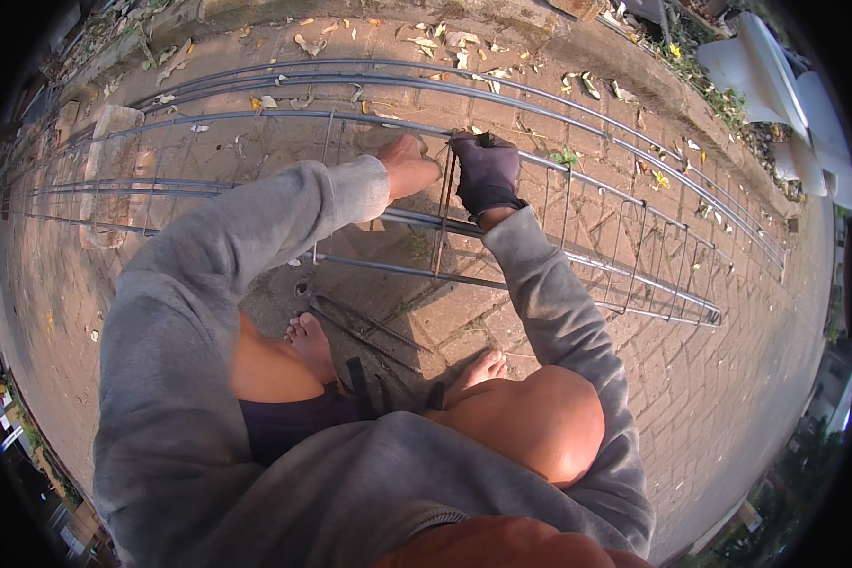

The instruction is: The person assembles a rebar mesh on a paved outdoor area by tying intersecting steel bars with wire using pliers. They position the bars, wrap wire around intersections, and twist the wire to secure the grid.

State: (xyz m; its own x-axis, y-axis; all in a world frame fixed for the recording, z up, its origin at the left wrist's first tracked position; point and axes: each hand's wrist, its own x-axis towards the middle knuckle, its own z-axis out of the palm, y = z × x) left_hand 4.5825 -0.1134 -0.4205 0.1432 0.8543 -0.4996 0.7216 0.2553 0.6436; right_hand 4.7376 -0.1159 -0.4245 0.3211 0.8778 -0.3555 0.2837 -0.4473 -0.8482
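Observation:
A long cage of steel rebar [369, 118] lies across the ground in front of me, its bars joined by thin square stirrups [568, 210]. My right hand [486, 170], in a dark purple work glove, is closed on the cage's upper bar where a rusty stirrup [443, 213] crosses it. Just left of that stirrup is my bare left hand [409, 168], its fingers curled in; whatever is in them is hidden. Between my bare feet, a pincer-like tool [364, 336] with two long ribbed handles rests on the paving.
Loose rebar rods [530, 97] run behind the cage, close to a low curb [729, 156]. A block [112, 170] sits under the cage's left part. White ceramic toilet-like pieces [762, 80] stand at the far right. Dry leaves [459, 40] are scattered over the brick paving [701, 388].

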